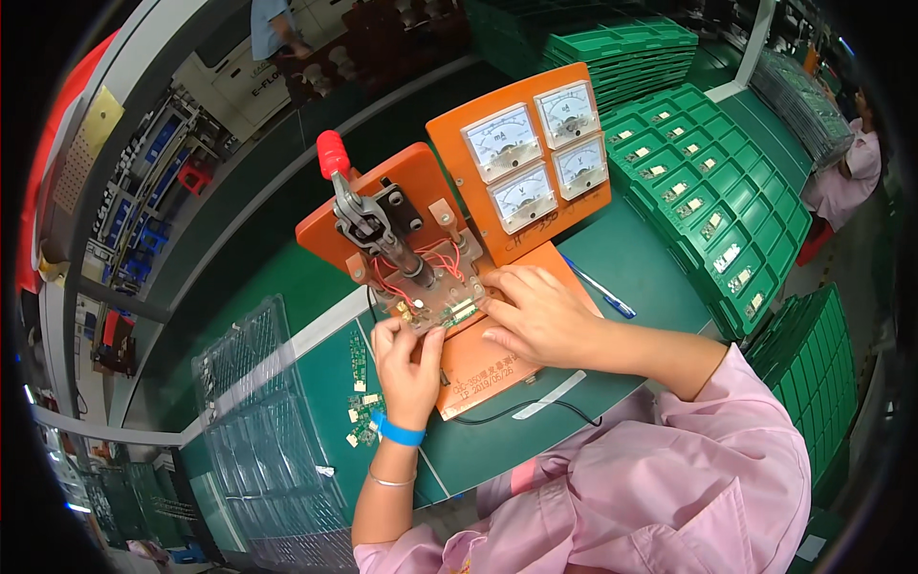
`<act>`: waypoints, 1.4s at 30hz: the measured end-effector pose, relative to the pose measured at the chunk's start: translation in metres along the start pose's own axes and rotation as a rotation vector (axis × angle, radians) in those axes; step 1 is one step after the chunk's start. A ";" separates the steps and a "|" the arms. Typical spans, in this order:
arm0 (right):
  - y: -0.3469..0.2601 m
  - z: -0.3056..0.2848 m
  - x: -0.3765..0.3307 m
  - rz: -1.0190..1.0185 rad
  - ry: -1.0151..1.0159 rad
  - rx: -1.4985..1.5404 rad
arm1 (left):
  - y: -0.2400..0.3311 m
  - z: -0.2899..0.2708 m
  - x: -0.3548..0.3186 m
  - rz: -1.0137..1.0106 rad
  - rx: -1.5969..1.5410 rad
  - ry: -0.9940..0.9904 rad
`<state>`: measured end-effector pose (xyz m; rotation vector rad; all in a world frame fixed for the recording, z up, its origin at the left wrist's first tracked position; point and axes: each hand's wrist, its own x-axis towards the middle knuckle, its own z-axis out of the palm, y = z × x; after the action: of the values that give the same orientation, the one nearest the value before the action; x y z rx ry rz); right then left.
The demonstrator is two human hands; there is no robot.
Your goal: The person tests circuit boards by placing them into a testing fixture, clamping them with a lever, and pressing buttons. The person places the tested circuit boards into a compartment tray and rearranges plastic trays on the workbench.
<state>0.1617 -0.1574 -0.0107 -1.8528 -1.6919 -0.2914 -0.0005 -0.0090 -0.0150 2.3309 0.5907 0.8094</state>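
A small green circuit board (463,313) lies in the orange test fixture (497,356), beneath a clear plate with red wires. My left hand (407,371), with a blue wristband, has its thumb and fingers bent together at the board's left end. At the right end is my right hand (550,323), its fingertips and thumb closed in on the board's edge. Part of the board is hidden by my fingers. Above them stands a toggle clamp (361,215) with a red handle (332,154), tilted upward.
An orange panel (449,110) carries several dial meters behind the fixture. Right of it, a green compartment tray (765,206) holds several boards; a blue pen (602,287) lies between. Loose boards (360,407) and clear plastic trays (258,421) are on the left. A black cable (574,408) runs in front.
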 end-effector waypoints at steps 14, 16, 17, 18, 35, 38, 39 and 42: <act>-0.001 -0.079 0.073 -0.057 0.233 0.132 | -0.001 -0.023 -0.036 0.134 0.050 0.114; -0.005 -0.088 0.126 -0.040 0.440 0.108 | -0.006 -0.029 -0.037 0.143 0.037 0.115; -0.003 -0.090 0.150 -0.035 0.455 0.065 | -0.009 -0.025 -0.036 0.172 0.039 0.117; -0.005 -0.100 0.177 0.202 -0.051 0.260 | -0.011 -0.020 -0.038 0.193 0.040 0.124; -0.002 -0.037 -0.026 0.054 -0.063 0.264 | -0.008 -0.004 -0.042 0.181 -0.091 0.065; 0.007 -0.024 -0.030 0.125 -0.040 0.229 | -0.006 -0.006 -0.045 0.172 -0.078 0.074; 0.009 -0.022 -0.031 0.163 -0.030 0.214 | -0.005 -0.007 -0.046 0.165 -0.072 0.076; 0.007 -0.017 -0.034 0.189 0.019 0.169 | -0.004 -0.005 -0.046 0.166 -0.066 0.075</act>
<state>0.1666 -0.1947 -0.0178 -1.8601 -1.4676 -0.0853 -0.0378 -0.0304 -0.0333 2.3200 0.3990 0.9805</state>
